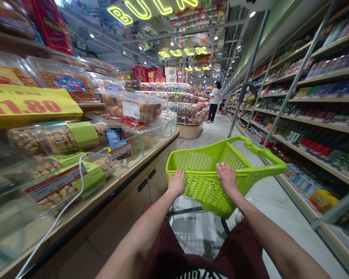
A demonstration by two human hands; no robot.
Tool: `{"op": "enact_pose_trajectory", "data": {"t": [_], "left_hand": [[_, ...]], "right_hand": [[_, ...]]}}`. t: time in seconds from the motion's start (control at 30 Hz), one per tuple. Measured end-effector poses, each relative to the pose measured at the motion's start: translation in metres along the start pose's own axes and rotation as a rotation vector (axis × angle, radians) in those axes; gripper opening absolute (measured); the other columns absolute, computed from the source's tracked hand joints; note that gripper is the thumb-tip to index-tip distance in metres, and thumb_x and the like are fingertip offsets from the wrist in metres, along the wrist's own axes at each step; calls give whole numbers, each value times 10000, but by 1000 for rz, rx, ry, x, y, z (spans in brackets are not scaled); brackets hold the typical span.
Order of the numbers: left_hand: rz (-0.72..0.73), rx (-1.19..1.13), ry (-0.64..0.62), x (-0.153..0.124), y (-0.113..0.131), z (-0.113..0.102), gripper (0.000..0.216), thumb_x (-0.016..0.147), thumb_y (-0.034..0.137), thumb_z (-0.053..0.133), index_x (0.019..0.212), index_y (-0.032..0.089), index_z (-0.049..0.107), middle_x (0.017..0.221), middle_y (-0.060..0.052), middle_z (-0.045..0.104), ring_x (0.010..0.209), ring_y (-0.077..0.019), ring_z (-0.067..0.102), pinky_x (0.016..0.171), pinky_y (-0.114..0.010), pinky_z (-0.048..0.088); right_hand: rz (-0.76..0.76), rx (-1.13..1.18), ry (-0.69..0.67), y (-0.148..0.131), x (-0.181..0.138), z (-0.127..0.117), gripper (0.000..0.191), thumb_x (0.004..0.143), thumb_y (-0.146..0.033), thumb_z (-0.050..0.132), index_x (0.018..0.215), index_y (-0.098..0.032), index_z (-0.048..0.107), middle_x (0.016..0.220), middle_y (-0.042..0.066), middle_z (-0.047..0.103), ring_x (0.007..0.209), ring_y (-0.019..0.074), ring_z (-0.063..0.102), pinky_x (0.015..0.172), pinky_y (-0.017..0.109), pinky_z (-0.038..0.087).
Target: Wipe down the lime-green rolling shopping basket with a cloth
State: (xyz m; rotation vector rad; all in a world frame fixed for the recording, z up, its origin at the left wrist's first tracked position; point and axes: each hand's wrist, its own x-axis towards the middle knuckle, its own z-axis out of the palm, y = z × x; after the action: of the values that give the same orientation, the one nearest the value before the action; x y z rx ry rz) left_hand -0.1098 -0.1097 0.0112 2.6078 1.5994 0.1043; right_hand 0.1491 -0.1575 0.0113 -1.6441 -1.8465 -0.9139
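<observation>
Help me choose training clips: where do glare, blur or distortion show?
Head view: glare on the clear box; right-hand shelves stretched toward the edge, their goods smeared; a pixelated patch left of centre; left hand, right hand and cart fairly clear.

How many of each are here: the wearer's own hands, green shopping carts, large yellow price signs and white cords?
Hands: 2, the left hand and right hand, both at the cart's edge
Green shopping cart: 1
Large yellow price sign: 1
White cord: 1
Total: 5
</observation>
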Motion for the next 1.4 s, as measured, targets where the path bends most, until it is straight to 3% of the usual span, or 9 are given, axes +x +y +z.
{"op": "enact_pose_trajectory", "data": {"t": [0.3, 0.57, 0.63, 0.8, 0.87, 1.13, 1.2, 1.4], "left_hand": [[-45, 11, -20, 7, 1, -3, 806, 677, 219, 493, 1388, 150, 119, 1467, -71, 49, 1339, -238, 33, 1036, -545, 132], [-52, -5, -15, 12, 3, 0, 804, 686, 250, 491, 1388, 145, 114, 1466, -68, 29, 1340, -238, 16, 1035, -543, 141], [-51, -13, 2, 13, 5, 2, 804, 686, 253, 494, 1388, 143, 119, 1466, -74, 32, 1340, -242, 17, 1030, -549, 152], [-12, -6, 25, 12, 6, 6, 803, 685, 268, 506, 1385, 152, 131, 1466, -68, 47, 1340, -237, 34, 1031, -547, 156], [-5, 3, 36, 11, 4, 6, 790, 691, 264, 501, 1383, 152, 136, 1466, -66, 58, 1340, -232, 45, 1034, -543, 154], [-11, 4, 80, 12, 5, 12, 776, 689, 218, 480, 1382, 134, 140, 1465, -79, 63, 1341, -230, 30, 1036, -547, 137], [-23, 5, 81, 12, 7, 13, 777, 691, 222, 481, 1382, 123, 139, 1464, -84, 60, 1340, -233, 31, 1034, -547, 142], [-15, 45, 67, 9, 9, 9, 770, 700, 223, 489, 1382, 136, 143, 1462, -89, 78, 1338, -243, 50, 1030, -542, 162]], "right_hand": [[-77, 88, -90, -41, 10, 22, 439, 807, -86, 382, 1218, -211, 469, 1285, 64, 474, 1264, 224, 273, 1005, 449, 214], [44, 2, -62, 15, -4, -7, 484, 804, -80, 390, 1265, -222, 424, 1329, 70, 428, 1281, 223, 260, 1022, 493, 160], [30, 22, -67, 3, -5, 0, 477, 805, -80, 395, 1260, -217, 434, 1328, 65, 431, 1281, 222, 261, 1020, 474, 186], [-81, 141, -95, -63, 8, 32, 443, 818, -99, 420, 1245, -212, 459, 1319, 62, 442, 1278, 216, 272, 1011, 434, 242], [-127, 160, -114, -73, 13, 37, 425, 829, -121, 424, 1241, -216, 463, 1317, 60, 445, 1274, 217, 279, 1012, 440, 244], [-46, 61, -156, -21, 2, 11, 468, 831, -97, 383, 1278, -232, 416, 1348, 62, 405, 1288, 221, 254, 1028, 481, 192], [-29, 80, -151, -31, 3, 14, 453, 834, -110, 392, 1271, -225, 427, 1339, 69, 415, 1288, 219, 254, 1025, 468, 209], [-36, 204, -175, -96, 19, 37, 410, 831, -115, 415, 1224, -212, 480, 1317, 66, 444, 1269, 221, 293, 1007, 448, 265]]}}
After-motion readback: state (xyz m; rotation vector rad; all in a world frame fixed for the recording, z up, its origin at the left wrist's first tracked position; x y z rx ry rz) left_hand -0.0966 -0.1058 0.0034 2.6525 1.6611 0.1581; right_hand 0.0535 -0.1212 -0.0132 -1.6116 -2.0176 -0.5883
